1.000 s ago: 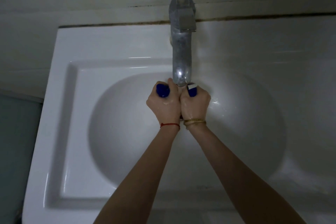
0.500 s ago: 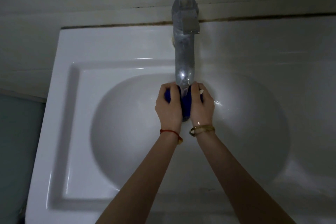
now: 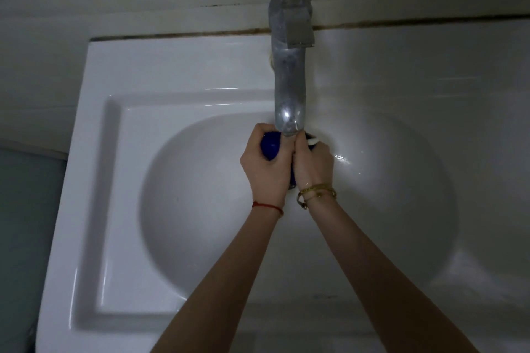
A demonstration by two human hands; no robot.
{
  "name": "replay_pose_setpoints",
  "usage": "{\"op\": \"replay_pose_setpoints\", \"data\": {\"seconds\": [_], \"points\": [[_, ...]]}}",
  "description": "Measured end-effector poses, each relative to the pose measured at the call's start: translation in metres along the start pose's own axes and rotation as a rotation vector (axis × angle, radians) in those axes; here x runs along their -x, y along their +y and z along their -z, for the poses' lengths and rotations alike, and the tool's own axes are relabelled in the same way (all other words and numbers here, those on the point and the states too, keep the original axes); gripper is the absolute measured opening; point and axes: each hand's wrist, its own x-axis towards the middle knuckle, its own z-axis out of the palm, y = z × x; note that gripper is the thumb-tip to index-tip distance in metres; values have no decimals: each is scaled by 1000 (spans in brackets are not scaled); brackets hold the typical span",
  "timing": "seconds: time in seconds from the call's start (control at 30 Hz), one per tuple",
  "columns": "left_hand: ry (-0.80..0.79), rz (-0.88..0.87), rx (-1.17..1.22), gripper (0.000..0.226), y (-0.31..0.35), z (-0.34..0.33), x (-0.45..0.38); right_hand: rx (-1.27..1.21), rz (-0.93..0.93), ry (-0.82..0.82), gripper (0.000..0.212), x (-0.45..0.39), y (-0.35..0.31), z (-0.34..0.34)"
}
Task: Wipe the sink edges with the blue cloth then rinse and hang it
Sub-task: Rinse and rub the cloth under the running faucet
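Note:
The blue cloth is bunched up between both my hands, right under the spout of the metal faucet. My left hand grips its left part, fingers curled round it. My right hand grips the right part, where a white tag of the cloth sticks out. The two hands press together over the white sink, above its round bowl. Most of the cloth is hidden inside the fists. Whether water runs from the spout I cannot tell.
The sink's flat rim runs along the left and back, meeting a pale wall with a dark grimy seam. A pale countertop stretches to the right. A greenish floor or surface lies to the left of the sink.
The hands, which opened a little around the cloth half a second ago, have closed on it again and shifted slightly up under the spout; more blue shows at the left hand.

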Motion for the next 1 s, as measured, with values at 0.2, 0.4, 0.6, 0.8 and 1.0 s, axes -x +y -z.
{"op": "replay_pose_setpoints", "data": {"seconds": [0.2, 0.4, 0.6, 0.8, 1.0], "points": [[107, 36, 3, 22, -4, -7, 0, -13, -8, 97, 48, -5, 6, -6], [134, 57, -99, 24, -12, -8, -4, 17, 118, 77, 48, -8, 16, -5], [183, 128, -155, 20, -10, -10, -6, 129, 362, 30, 37, -5, 24, 2], [119, 387, 18, 6, -3, -5, -6, 103, 357, -41, 46, 2, 24, 4], [72, 503, 94, 7, -8, -3, -11, -205, -48, -89, 40, -5, 4, 3]]}}
